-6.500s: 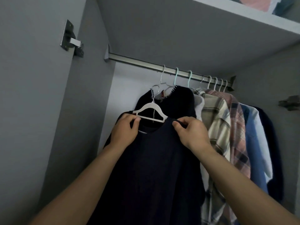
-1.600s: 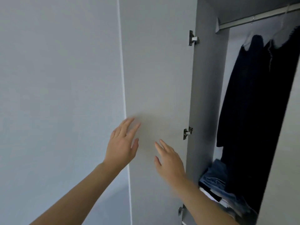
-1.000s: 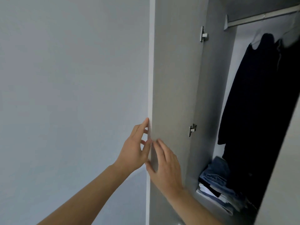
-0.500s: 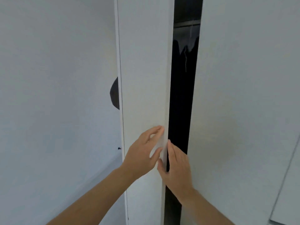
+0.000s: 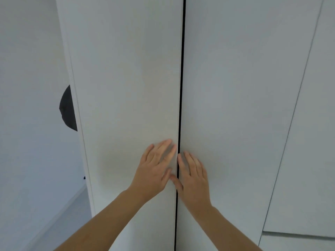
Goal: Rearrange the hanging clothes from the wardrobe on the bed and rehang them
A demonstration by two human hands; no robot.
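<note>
The white wardrobe fills the view with both doors closed. Only a thin dark seam (image 5: 181,87) runs between the left door (image 5: 126,78) and the right door (image 5: 239,87). My left hand (image 5: 155,169) lies flat on the left door beside the seam, fingers straight. My right hand (image 5: 194,174) lies flat on the right door, its thumb across the seam. The hanging clothes are hidden behind the doors.
A pale wall (image 5: 30,105) stands to the left of the wardrobe, with a dark rounded object (image 5: 68,109) sticking out from behind the wardrobe's side. Another wardrobe door panel (image 5: 308,142) continues to the right. A strip of floor (image 5: 59,223) shows at lower left.
The left door swung shut from wide open; the dark gap with the clothes has closed to a thin seam. Both hands moved from the door's edge to flat on the door fronts.
</note>
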